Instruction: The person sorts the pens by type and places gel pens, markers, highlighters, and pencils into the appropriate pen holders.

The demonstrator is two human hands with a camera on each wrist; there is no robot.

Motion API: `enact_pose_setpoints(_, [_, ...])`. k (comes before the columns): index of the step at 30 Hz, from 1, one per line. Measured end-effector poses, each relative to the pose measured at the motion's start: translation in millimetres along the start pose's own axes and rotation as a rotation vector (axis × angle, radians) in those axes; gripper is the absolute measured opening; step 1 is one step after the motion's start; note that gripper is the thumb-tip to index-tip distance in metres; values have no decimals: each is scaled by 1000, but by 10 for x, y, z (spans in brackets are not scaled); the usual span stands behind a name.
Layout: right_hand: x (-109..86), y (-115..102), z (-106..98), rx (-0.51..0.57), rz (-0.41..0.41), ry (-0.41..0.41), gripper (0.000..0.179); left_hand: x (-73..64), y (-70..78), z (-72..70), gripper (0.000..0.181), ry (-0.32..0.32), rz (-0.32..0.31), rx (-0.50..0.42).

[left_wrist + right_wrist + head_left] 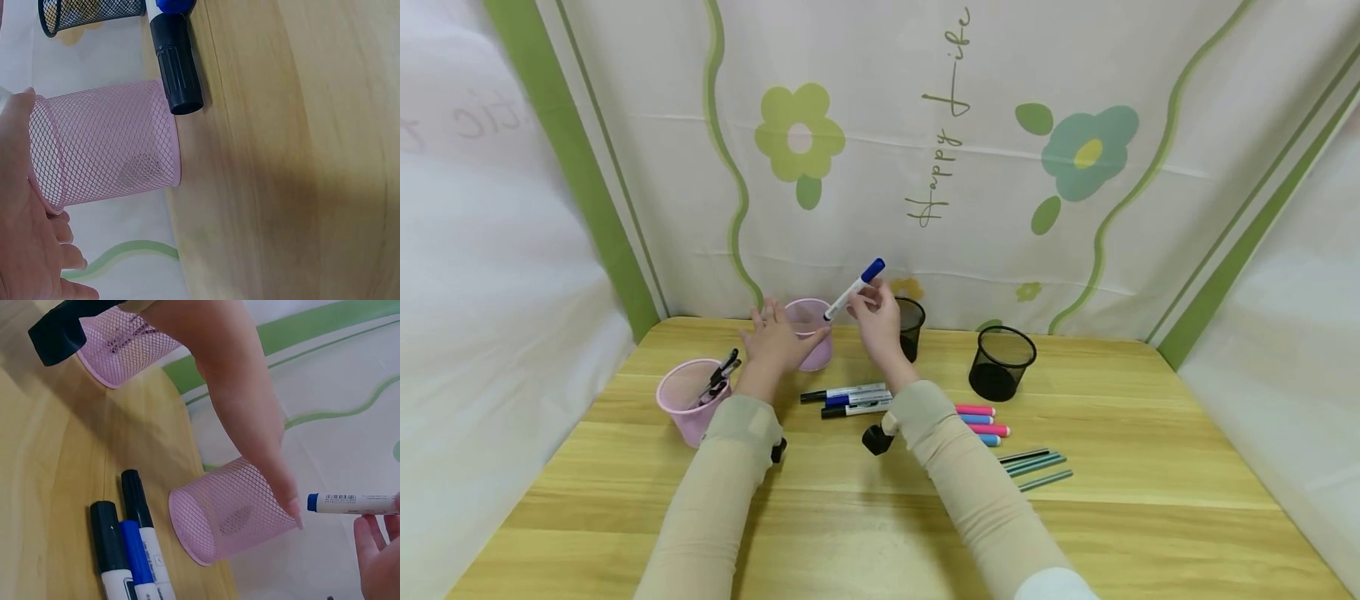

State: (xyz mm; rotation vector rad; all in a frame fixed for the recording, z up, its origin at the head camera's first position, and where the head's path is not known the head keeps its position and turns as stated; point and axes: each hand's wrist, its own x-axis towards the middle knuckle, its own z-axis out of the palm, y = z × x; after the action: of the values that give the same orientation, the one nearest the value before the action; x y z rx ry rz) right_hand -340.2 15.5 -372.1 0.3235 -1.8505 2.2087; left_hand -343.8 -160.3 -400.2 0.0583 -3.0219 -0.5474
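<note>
My right hand [880, 321] pinches a white whiteboard marker with a blue cap [854, 289]. It slants with the cap up and right, and its blue-tipped lower end comes close to the rim of a pink mesh pen cup [112, 144]. At that rim rests my left hand [772, 346], its thumb along the near side and its other fingers spread to the left. In the right wrist view the marker's end points at the left thumb. Several markers [853, 400] with black or blue caps lie on the table before the cup.
Another pink mesh cup [688, 421], holding black pens [718, 379], stands at left. Two black mesh cups [1002, 367] stand behind and to the right. Pink and blue markers [988, 429] and thin dark sticks [1037, 462] lie near my right forearm. A printed curtain [880, 167] borders the wooden table [1120, 417].
</note>
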Motion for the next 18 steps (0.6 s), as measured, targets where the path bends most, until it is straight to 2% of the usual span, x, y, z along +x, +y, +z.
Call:
enact_pose_setpoints(7, [-29, 88, 108, -20, 61, 14, 31, -16, 16, 5, 119, 11, 8, -2])
enact_pose_setpoints(11, [-51, 134, 158, 13, 102, 0, 31, -10, 13, -8, 119, 13, 3, 6])
enact_pose_setpoints(18, [-68, 187, 106, -18, 108, 14, 27, -9, -2, -22, 122, -3, 0, 1])
